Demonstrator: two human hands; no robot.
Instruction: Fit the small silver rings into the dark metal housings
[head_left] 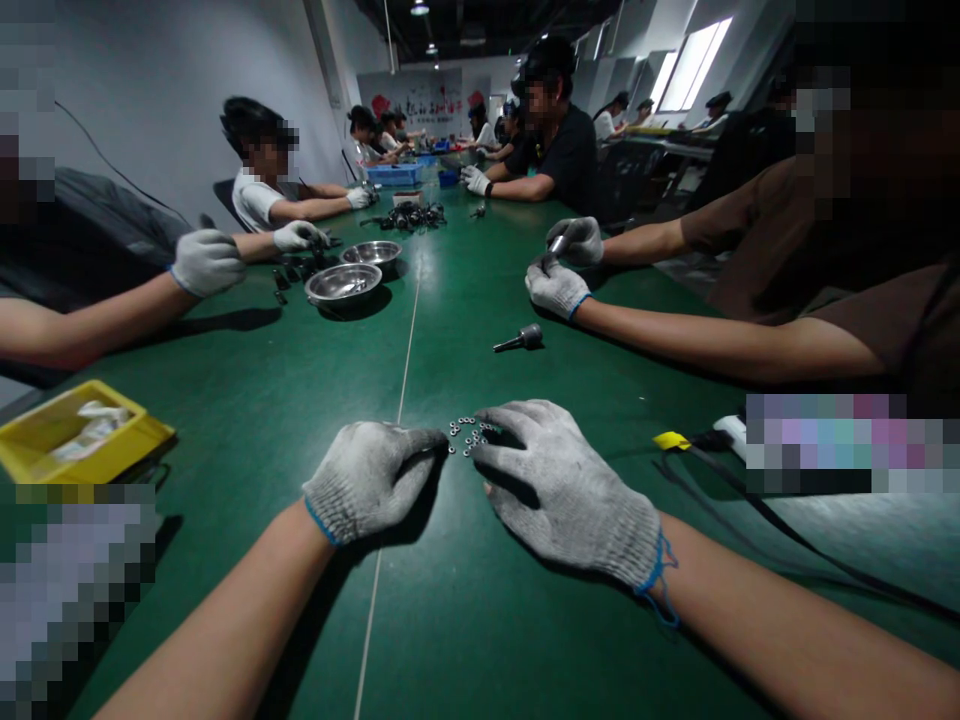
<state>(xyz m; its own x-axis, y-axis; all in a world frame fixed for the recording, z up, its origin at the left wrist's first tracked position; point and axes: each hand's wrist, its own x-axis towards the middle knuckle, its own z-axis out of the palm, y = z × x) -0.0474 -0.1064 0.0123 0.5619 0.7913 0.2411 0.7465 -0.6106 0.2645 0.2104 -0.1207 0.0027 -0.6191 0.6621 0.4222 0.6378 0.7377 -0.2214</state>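
Note:
Both my hands wear grey knit gloves and rest on the green table (pixel 465 600). My left hand (pixel 371 478) is curled with its fingers bent under, just left of a small pile of several tiny metal washers (pixel 466 435). My right hand (pixel 562 485) lies beside the pile on the right, its fingers bent and its fingertips touching the washers. Whether either hand pinches a washer is hidden by the gloves.
A metal tool with a pointed tip (pixel 521 340) lies further up the table. Two steel bowls (pixel 343 284) stand at the left. A yellow tray (pixel 75 432) sits at my left, black cables (pixel 750 510) at my right. Gloved co-workers' hands (pixel 556 288) work on both sides.

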